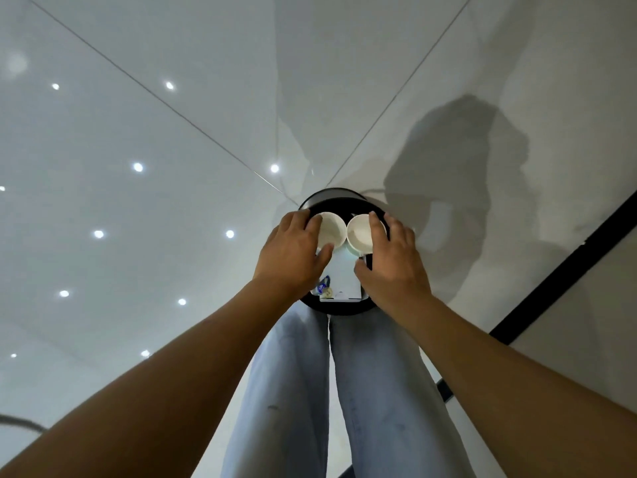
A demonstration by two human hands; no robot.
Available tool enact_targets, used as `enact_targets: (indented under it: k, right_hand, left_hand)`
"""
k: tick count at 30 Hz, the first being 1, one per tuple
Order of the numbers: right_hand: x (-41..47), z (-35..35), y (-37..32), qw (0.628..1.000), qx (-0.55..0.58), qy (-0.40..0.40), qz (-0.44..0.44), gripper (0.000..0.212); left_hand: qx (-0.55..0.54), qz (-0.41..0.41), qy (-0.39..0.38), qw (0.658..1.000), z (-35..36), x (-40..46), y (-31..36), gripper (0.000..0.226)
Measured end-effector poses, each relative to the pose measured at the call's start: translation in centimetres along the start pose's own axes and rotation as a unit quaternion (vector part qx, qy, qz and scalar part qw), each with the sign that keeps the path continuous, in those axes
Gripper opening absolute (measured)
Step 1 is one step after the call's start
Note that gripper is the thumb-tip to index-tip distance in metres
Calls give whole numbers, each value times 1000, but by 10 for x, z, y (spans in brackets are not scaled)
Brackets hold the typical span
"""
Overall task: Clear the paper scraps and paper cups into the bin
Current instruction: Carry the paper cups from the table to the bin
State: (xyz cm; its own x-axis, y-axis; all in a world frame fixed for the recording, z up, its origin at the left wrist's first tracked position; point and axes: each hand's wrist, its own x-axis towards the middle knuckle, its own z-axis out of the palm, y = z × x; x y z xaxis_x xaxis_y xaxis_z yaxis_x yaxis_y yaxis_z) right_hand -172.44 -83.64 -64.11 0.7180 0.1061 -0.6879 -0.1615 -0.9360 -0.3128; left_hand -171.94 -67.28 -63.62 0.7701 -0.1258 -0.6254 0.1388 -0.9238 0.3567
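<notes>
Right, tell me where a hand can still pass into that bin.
Crowded: the two paper cups, left cup and right cup, side by side in each grip, span the far half of the bin. White paper fills the near middle. Only a dark strip along the near rim, below the paper, shows bare.

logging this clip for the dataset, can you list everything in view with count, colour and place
paper cups: two, white, side by side over the bin's mouth, one in each hand
bin: one, black, round, on the floor in front of the legs
paper: one white sheet inside the bin, with a blue-printed scrap at its left
floor: glossy pale tiles with light reflections, dark strip at right
legs: two, light blue jeans, bottom centre
left hand: one, holds the left cup
right hand: one, holds the right cup
</notes>
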Motion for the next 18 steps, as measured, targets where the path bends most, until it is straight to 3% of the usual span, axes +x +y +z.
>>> enact_targets:
  k: [9, 14, 18]
  right_hand:
    - [-91, -93, -73, 991, -91, -38, -90, 65]
    - [-160, -151, -122, 972, -149, -25, -178, 55]
    - [-213, -174, -164, 948, -220, -59, -222, 51]
  left_hand:
    - [-1, -75, 10, 997, -94, -110, 38, 38]
    - [7, -126, 35, 991, -143, -194, 62, 38]
    - [-8, -182, 48, 982, -171, -261, 66, 32]
